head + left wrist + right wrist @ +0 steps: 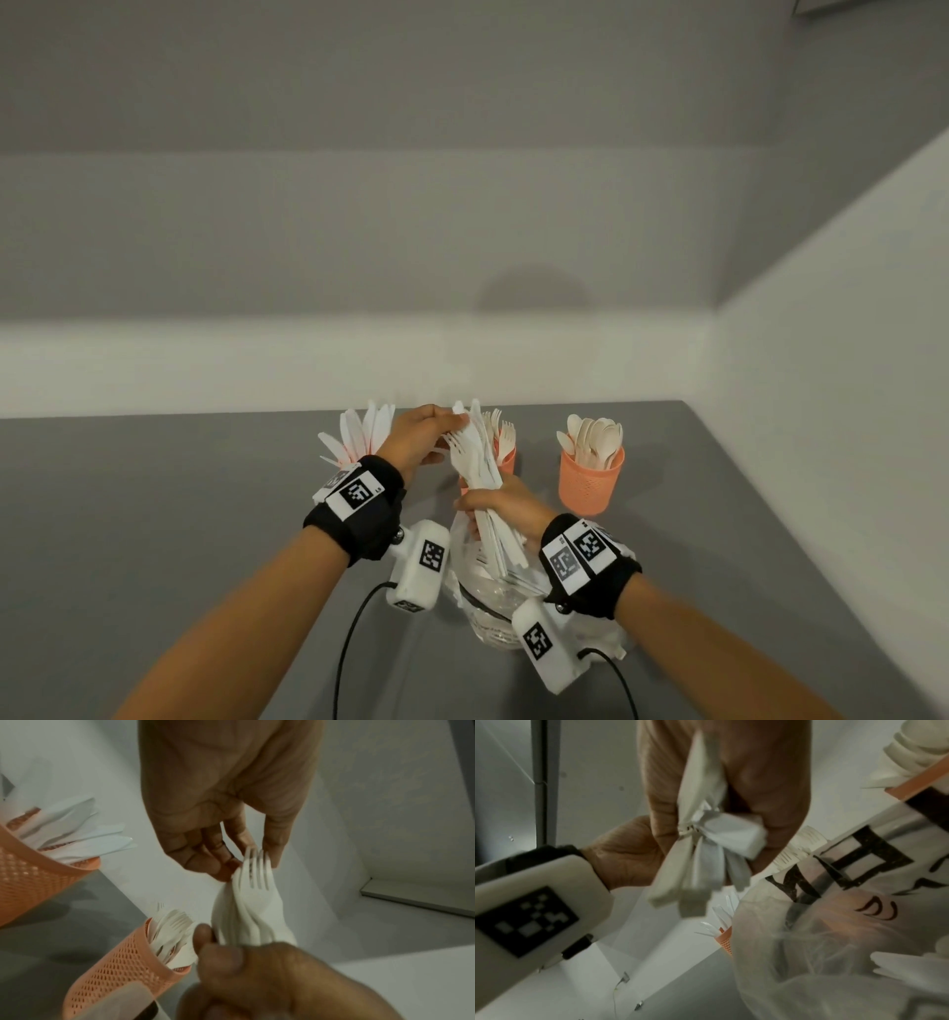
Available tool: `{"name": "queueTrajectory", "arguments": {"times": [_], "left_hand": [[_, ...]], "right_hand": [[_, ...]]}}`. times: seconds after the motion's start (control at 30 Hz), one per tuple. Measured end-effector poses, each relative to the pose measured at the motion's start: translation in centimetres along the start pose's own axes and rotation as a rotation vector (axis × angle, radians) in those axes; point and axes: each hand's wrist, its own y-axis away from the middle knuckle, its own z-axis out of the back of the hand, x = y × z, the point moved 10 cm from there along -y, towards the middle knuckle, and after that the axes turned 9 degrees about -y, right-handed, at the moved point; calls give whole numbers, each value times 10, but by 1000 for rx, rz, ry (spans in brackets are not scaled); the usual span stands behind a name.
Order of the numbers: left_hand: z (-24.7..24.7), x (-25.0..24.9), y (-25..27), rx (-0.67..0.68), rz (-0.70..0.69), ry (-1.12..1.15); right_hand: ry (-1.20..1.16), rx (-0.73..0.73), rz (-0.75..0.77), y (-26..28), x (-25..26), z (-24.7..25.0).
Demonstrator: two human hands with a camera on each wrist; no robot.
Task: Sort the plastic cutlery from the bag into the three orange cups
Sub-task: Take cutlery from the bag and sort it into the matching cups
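Observation:
My right hand (495, 506) grips a bundle of white plastic forks and knives (475, 462) by the handles, upright above the clear plastic bag (488, 609). My left hand (454, 424) reaches across and pinches the tines of a fork (257, 870) at the top of the bundle, thumb on one side and fingers on the other. Three orange mesh cups stand behind. The knife cup (30, 880) is at the left, the fork cup (507, 461) sits behind the bundle, and the spoon cup (590, 485) is at the right. In the right wrist view the handle ends (695, 882) stick out below my fist.
The grey table (154, 488) runs to a white wall behind and another on the right. More white cutlery lies inside the printed bag (834, 943). Cables trail from both wrist cameras toward the table's front edge.

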Motion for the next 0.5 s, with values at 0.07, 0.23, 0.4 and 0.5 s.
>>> {"name": "queueTrajectory", "arguments": {"times": [0.07, 0.23, 0.4, 0.5], "left_hand": [[4, -5, 0, -35, -17, -33], [19, -23, -2, -271, -190, -259], [26, -28, 1, -379, -242, -308], [18, -21, -6, -269, -214, -344]], "right_hand": [[-1, -3, -9, 0, -1, 1], [68, -20, 15, -1, 3, 4], [84, -21, 19, -5, -1, 3], [61, -70, -25, -9, -8, 8]]}}
